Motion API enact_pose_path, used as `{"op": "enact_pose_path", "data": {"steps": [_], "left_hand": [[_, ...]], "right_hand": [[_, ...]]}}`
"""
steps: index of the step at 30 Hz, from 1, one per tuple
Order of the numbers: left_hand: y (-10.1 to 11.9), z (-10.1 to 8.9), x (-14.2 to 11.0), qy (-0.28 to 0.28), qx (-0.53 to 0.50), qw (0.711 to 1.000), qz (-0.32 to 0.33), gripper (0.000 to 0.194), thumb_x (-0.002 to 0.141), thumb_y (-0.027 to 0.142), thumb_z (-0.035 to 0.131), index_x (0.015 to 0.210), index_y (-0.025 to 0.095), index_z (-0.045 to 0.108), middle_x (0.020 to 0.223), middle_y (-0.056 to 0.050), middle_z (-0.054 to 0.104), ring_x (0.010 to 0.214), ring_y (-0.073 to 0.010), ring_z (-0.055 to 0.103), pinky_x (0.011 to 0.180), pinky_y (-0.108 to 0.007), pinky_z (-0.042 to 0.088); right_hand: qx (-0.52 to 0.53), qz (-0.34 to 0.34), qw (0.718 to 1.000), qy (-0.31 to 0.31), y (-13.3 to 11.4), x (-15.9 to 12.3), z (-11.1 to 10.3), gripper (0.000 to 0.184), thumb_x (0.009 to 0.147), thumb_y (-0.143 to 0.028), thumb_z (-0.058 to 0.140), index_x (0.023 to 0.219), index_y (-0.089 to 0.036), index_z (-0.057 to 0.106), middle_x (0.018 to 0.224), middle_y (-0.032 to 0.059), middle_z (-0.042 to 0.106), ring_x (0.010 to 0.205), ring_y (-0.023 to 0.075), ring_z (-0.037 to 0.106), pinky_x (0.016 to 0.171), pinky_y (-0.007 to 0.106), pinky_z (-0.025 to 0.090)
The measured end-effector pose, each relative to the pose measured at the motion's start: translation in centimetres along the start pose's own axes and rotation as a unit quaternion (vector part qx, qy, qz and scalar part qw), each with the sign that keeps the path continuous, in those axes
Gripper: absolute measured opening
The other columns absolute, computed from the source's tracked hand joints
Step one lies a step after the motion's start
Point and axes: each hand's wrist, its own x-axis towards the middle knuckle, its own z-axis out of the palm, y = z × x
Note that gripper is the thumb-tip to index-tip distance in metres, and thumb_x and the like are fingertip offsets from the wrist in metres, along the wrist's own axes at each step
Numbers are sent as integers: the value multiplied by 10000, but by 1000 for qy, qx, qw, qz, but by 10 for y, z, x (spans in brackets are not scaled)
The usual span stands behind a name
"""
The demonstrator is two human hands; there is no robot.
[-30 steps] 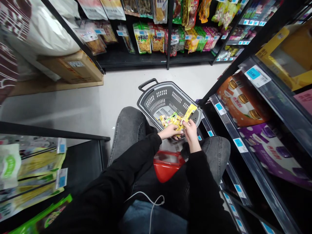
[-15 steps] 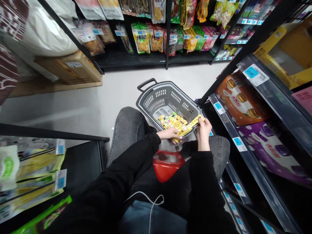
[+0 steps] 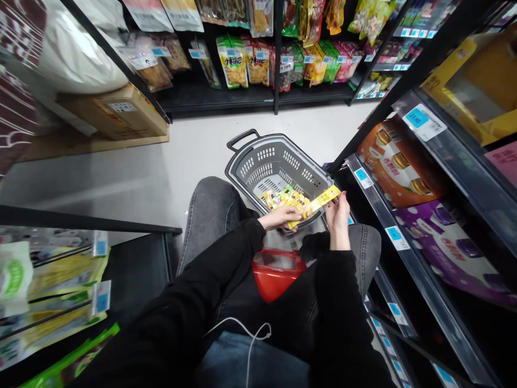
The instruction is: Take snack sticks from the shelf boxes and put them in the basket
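A long, narrow yellow packet (image 3: 323,198) slants above the near rim of a grey shopping basket (image 3: 274,145). My left hand (image 3: 281,216) is closed on its lower end, thumb on top. Close to its upper end is my right hand (image 3: 338,215), fingers partly behind the packet and one raised beside it. Whether those fingers touch the packet is hard to see. Several similar yellow packets (image 3: 297,200), some with green, lie inside the basket.
The basket stands on the pale floor (image 3: 194,145) before my knees. Below my hands is a red plastic object (image 3: 274,283). Shelves of boxed goods (image 3: 399,161) rise close on the right; hanging snack bags (image 3: 232,62) fill the rack ahead. A cardboard box (image 3: 117,113) sits at left.
The yellow packet has turned its broad face upward. My right hand has shifted slightly right and its pinch on the packet's upper end has loosened. My left hand still holds the lower end.
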Motion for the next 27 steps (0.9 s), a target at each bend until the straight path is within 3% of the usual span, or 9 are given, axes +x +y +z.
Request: {"op": "enact_pose_path", "data": {"steps": [4,10,17,20,23,27], "left_hand": [[0,-5,4,68,61,995,43,416,534,472,761,705,136,586,610,35,553,576,-111,534,573,-232,420],[6,-8,3,129,166,975,77,385,511,459,751,655,132,606,549,64,479,545,-95,438,531,-216,340],[3,-11,8,125,294,946,45,335,630,446,662,734,132,613,655,23,564,651,-138,523,613,-234,398],[-1,-16,10,141,366,920,23,324,720,405,579,877,123,610,818,-39,630,795,-186,580,713,-266,421],[-9,-24,12,147,437,887,-20,390,721,353,576,1007,88,576,865,-107,660,827,-238,617,736,-306,437],[-20,-32,16,101,510,853,-52,347,703,327,597,971,107,609,894,-147,693,882,-274,647,741,-309,458]], "right_hand": [[-78,-3,996,33,3,2,-2,380,567,-373,745,839,-139,620,757,29,659,703,157,626,626,282,510],[-82,-19,992,92,5,3,-5,338,542,-348,739,760,-121,615,657,8,647,607,134,608,555,249,506],[-84,-3,991,101,12,8,-5,338,543,-356,711,769,-129,605,651,8,648,607,142,615,572,259,522],[-118,-7,988,96,16,11,-5,363,601,-397,664,835,-126,602,735,35,674,640,153,630,581,261,524],[-173,-3,980,94,26,18,-5,367,686,-418,583,905,-123,591,820,60,687,710,168,649,609,260,528],[-234,8,965,119,44,32,-7,297,717,-331,553,919,-117,594,833,88,692,725,186,659,631,272,524]]}}
